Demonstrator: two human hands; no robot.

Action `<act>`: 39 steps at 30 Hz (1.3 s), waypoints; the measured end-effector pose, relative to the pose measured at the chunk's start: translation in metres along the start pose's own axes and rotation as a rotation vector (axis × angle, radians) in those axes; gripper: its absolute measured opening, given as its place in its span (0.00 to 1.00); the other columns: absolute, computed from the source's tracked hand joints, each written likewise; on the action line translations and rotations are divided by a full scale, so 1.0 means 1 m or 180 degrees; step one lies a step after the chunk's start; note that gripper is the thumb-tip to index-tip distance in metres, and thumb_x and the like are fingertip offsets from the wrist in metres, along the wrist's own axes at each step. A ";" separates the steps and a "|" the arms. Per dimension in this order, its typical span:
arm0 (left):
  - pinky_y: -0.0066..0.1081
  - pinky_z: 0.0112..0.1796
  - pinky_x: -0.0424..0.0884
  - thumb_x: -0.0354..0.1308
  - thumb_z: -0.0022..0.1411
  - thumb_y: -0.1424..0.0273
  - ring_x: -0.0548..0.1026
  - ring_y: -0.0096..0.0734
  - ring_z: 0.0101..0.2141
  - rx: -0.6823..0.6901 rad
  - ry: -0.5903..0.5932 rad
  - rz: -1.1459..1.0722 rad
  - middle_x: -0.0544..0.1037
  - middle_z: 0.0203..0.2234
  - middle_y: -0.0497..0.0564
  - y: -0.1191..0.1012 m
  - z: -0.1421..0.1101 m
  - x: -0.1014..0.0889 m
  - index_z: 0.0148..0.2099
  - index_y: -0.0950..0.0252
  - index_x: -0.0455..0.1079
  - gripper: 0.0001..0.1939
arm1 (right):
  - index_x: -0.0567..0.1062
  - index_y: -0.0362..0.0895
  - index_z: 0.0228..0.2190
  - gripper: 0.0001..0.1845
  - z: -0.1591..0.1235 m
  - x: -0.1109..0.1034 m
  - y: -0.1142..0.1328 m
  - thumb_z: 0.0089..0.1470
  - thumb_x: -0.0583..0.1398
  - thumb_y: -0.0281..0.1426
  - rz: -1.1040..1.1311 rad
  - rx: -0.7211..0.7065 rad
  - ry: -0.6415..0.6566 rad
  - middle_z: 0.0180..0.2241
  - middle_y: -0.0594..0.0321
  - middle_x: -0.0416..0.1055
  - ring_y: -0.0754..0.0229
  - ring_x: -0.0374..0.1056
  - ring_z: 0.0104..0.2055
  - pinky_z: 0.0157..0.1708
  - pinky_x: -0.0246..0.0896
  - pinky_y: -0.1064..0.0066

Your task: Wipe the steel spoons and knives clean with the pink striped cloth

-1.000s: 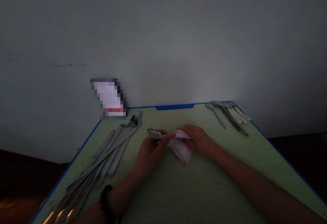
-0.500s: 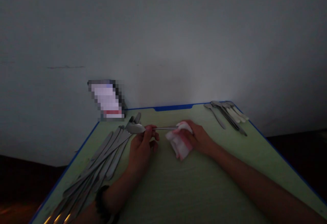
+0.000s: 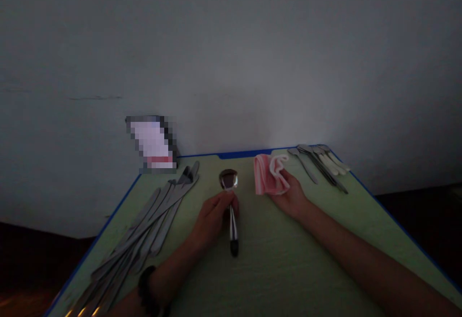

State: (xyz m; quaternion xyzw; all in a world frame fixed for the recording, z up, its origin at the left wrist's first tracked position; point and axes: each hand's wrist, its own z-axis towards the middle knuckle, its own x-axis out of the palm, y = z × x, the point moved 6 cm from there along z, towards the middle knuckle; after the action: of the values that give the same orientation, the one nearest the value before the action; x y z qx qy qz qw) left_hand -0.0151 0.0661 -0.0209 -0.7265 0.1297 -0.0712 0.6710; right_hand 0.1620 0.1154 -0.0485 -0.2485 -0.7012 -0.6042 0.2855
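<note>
In the head view, the left hand (image 3: 214, 211) is closed around the neck of a metal spoon (image 3: 233, 225), with the thumb on top and the fingers bent below. The spoon is in front of the person, near the middle of the table (image 3: 270, 278); its bowl points to the wall (image 3: 231, 57) and its handle comes toward the person. I cannot tell if the handle end touches the table. The right hand (image 3: 290, 196) is partly closed and has hold of a folded pink and white cloth (image 3: 265, 177), which covers some of its fingers. The cloth is to the right of the spoon, and the two are apart.

On the left side of the table lies a loose pile of long metal cutlery (image 3: 144, 229), some pieces crossing over others. Behind it, a phone (image 3: 153, 143), blurred by large squares, leans at the wall. At the far right corner lie a separate spoon (image 3: 307, 168), a stack of dark spoons (image 3: 325, 171) and some pieces with white handles (image 3: 329, 164). A dark bracelet (image 3: 145, 290) is on the left wrist.
</note>
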 end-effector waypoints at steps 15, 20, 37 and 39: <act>0.22 0.16 0.57 0.41 0.63 0.57 0.61 0.23 0.12 -0.0067 0.0354 0.0779 0.65 0.09 0.41 -0.003 -0.006 0.014 0.28 0.64 0.61 0.19 | 0.65 0.40 0.44 0.20 -0.019 0.036 -0.015 0.58 0.43 0.38 0.0059 0.0755 0.0890 0.45 0.55 0.70 0.59 0.65 0.47 0.51 0.57 0.62; 0.22 0.16 0.57 0.42 0.62 0.57 0.62 0.23 0.11 -0.0161 0.0307 0.0827 0.64 0.09 0.41 -0.004 -0.006 0.013 0.27 0.64 0.61 0.19 | 0.68 0.42 0.40 0.20 -0.015 0.034 -0.012 0.59 0.43 0.39 0.0013 0.0522 0.0622 0.41 0.58 0.71 0.61 0.66 0.46 0.49 0.59 0.65; 0.23 0.20 0.57 0.45 0.61 0.63 0.65 0.25 0.15 0.0260 0.0466 0.1739 0.67 0.13 0.44 -0.013 -0.004 0.016 0.27 0.64 0.67 0.16 | 0.67 0.42 0.43 0.20 -0.027 0.038 -0.017 0.46 0.62 0.33 -0.0750 0.0352 0.0947 0.38 0.59 0.71 0.62 0.68 0.34 0.36 0.63 0.70; 0.23 0.21 0.57 0.46 0.59 0.65 0.66 0.27 0.18 0.0374 0.0633 0.1880 0.69 0.15 0.45 -0.013 -0.005 0.019 0.30 0.64 0.68 0.13 | 0.68 0.42 0.40 0.18 -0.027 0.035 -0.018 0.45 0.62 0.33 -0.0919 0.0232 0.0821 0.35 0.60 0.71 0.63 0.68 0.33 0.36 0.63 0.69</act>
State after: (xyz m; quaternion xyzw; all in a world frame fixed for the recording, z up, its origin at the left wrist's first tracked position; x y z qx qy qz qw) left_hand 0.0031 0.0564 -0.0087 -0.6070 0.3956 0.0486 0.6875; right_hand 0.1272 0.0863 -0.0345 -0.0554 -0.7085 -0.6399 0.2922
